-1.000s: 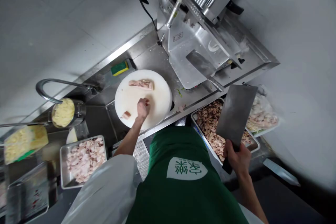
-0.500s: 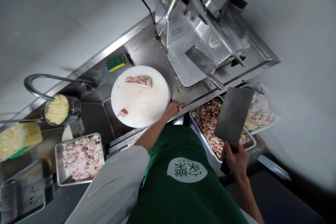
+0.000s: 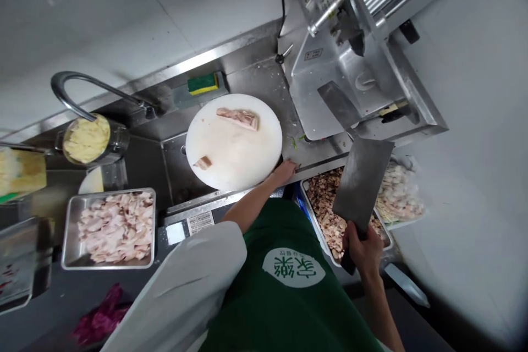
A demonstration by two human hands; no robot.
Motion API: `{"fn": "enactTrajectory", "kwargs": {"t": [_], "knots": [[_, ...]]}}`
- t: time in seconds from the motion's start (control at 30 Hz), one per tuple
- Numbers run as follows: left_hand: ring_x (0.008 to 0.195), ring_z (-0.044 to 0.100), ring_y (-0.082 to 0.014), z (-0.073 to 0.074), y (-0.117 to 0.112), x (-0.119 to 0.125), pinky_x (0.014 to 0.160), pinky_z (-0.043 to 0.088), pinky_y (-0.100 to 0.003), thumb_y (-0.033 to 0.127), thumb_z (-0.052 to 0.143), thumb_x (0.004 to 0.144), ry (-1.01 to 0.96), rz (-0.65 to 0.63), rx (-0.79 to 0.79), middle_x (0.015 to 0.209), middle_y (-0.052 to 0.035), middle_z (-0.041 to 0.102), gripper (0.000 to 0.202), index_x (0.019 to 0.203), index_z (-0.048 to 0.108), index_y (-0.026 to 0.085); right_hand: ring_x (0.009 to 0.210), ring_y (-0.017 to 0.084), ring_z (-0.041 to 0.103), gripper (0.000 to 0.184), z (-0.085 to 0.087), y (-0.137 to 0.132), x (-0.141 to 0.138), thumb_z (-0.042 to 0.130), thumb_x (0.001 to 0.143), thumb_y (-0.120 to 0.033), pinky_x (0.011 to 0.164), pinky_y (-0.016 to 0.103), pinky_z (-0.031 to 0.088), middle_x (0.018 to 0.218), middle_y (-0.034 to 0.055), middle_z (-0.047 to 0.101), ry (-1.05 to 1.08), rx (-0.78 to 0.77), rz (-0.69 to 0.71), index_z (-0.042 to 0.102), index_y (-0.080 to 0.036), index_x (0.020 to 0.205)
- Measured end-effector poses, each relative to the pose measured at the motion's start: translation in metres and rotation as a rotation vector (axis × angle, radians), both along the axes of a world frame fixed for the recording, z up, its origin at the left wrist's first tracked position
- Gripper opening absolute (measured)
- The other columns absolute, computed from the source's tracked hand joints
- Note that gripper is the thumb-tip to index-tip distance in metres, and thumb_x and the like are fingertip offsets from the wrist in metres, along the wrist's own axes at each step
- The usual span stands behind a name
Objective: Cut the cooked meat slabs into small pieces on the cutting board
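My right hand is closed round the handle of a broad cleaver, which stands blade up over a tray of chopped brown meat. My left hand rests on the steel counter at the right rim of a round white chopping board; its fingers are curled and I cannot make out anything in them. A slab of raw meat lies at the board's far side. A small piece lies near its left edge.
A metal slicing machine stands behind the board at the right. A tray of pale meat pieces sits at the left, beside a pot of shredded yellow food under a tap. A green-yellow sponge lies by the wall.
My left hand left the middle of the board and moved right to the counter at its rim. The cleaver stayed raised in my right hand. The view shifted.
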State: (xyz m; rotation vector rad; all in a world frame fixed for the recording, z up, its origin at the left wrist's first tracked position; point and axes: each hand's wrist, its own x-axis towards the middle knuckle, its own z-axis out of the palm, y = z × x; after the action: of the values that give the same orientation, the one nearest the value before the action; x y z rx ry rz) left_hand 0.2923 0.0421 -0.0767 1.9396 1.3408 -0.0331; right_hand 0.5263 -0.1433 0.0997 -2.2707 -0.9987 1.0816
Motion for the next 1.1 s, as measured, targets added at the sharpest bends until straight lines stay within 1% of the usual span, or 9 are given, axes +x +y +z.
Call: {"fn": "enactTrajectory", "kwargs": {"t": [0.2, 0.33, 0.43, 0.57, 0.7, 0.83, 0.93, 1.0, 1.1], "knots": [[0.106, 0.061, -0.0203, -0.002, -0.001, -0.006, 0.099, 0.045, -0.031, 0.003, 0.048, 0.086, -0.002, -0.004, -0.03, 0.121, -0.016, 0.061, 0.023, 0.1, 0.065, 0.011, 0.044, 0.018, 0.054, 0.038, -0.004, -0.021, -0.004, 0.059, 0.079, -0.054, 0.049, 0.03, 0.044, 0.045, 0.0018, 0.057, -0.072, 0.008, -0.002, 0.053, -0.023, 0.057], [0.095, 0.062, -0.0201, -0.004, 0.001, -0.014, 0.093, 0.048, -0.032, 0.005, 0.056, 0.08, 0.002, 0.045, -0.064, 0.113, -0.0157, 0.063, 0.024, 0.103, 0.063, 0.011, 0.044, 0.018, 0.055, 0.039, -0.004, -0.028, -0.003, 0.058, 0.08, -0.054, 0.05, 0.03, 0.044, 0.045, 0.0017, 0.057, -0.063, -0.005, -0.028, 0.053, -0.023, 0.058], [0.09, 0.061, -0.0201, 0.0, 0.002, -0.016, 0.091, 0.049, -0.034, 0.005, 0.058, 0.076, -0.026, 0.103, -0.071, 0.099, -0.0139, 0.065, 0.014, 0.086, 0.064, 0.011, 0.046, 0.018, 0.055, 0.038, -0.003, -0.031, -0.001, 0.057, 0.081, -0.053, 0.051, 0.029, 0.044, 0.044, 0.0015, 0.057, -0.088, 0.018, -0.011, 0.053, -0.023, 0.057], [0.078, 0.058, -0.0177, 0.02, -0.01, -0.017, 0.082, 0.049, -0.033, 0.003, 0.063, 0.067, -0.157, 0.208, -0.038, 0.081, -0.0079, 0.064, 0.012, 0.067, 0.06, 0.015, 0.043, 0.016, 0.054, 0.039, -0.007, -0.028, 0.0, 0.056, 0.081, -0.054, 0.048, 0.028, 0.043, 0.043, 0.0006, 0.056, -0.043, 0.033, 0.002, 0.052, -0.023, 0.058], [0.068, 0.056, -0.0129, 0.056, -0.048, -0.045, 0.067, 0.048, -0.027, 0.005, 0.062, 0.068, -0.334, 0.406, 0.031, 0.077, -0.0039, 0.062, 0.012, 0.074, 0.061, 0.016, 0.041, 0.016, 0.053, 0.041, -0.014, -0.013, -0.006, 0.054, 0.08, -0.055, 0.045, 0.027, 0.041, 0.042, 0.001, 0.055, 0.016, -0.002, 0.062, 0.05, -0.023, 0.055], [0.055, 0.055, -0.0095, 0.092, -0.108, -0.139, 0.05, 0.044, -0.021, 0.022, 0.056, 0.081, -0.439, 0.75, 0.114, 0.072, -0.0007, 0.061, 0.008, 0.087, 0.057, 0.016, 0.04, 0.017, 0.052, 0.039, -0.019, 0.018, -0.027, 0.055, 0.076, -0.057, 0.043, 0.028, 0.04, 0.041, 0.0022, 0.055, -0.008, -0.039, 0.22, 0.051, -0.023, 0.055], [0.049, 0.053, -0.0082, 0.116, -0.173, -0.252, 0.045, 0.041, -0.019, 0.038, 0.068, 0.074, -0.571, 1.25, 0.225, 0.065, 0.0036, 0.055, 0.025, 0.079, 0.056, 0.017, 0.042, 0.018, 0.054, 0.042, -0.024, 0.045, -0.061, 0.055, 0.074, -0.061, 0.045, 0.029, 0.04, 0.042, 0.0022, 0.056, -0.011, -0.029, 0.428, 0.051, -0.024, 0.056], [0.048, 0.052, -0.0073, 0.128, -0.221, -0.332, 0.046, 0.041, -0.018, 0.038, 0.071, 0.068, -0.393, 1.484, 0.348, 0.063, 0.0042, 0.055, 0.027, 0.076, 0.057, 0.017, 0.044, 0.017, 0.054, 0.044, -0.028, 0.061, -0.09, 0.052, 0.076, -0.063, 0.049, 0.028, 0.042, 0.043, 0.0012, 0.056, 0.042, 0.005, 0.594, 0.051, -0.024, 0.057], [0.052, 0.055, -0.0101, 0.14, -0.286, -0.441, 0.05, 0.041, -0.019, 0.03, 0.064, 0.07, 0.142, 1.73, 0.365, 0.062, 0.0025, 0.057, 0.017, 0.077, 0.06, 0.015, 0.043, 0.015, 0.054, 0.044, -0.035, 0.077, -0.139, 0.05, 0.079, -0.063, 0.053, 0.028, 0.044, 0.043, -0.0009, 0.055, 0.137, 0.032, 0.786, 0.052, -0.024, 0.06]]}}
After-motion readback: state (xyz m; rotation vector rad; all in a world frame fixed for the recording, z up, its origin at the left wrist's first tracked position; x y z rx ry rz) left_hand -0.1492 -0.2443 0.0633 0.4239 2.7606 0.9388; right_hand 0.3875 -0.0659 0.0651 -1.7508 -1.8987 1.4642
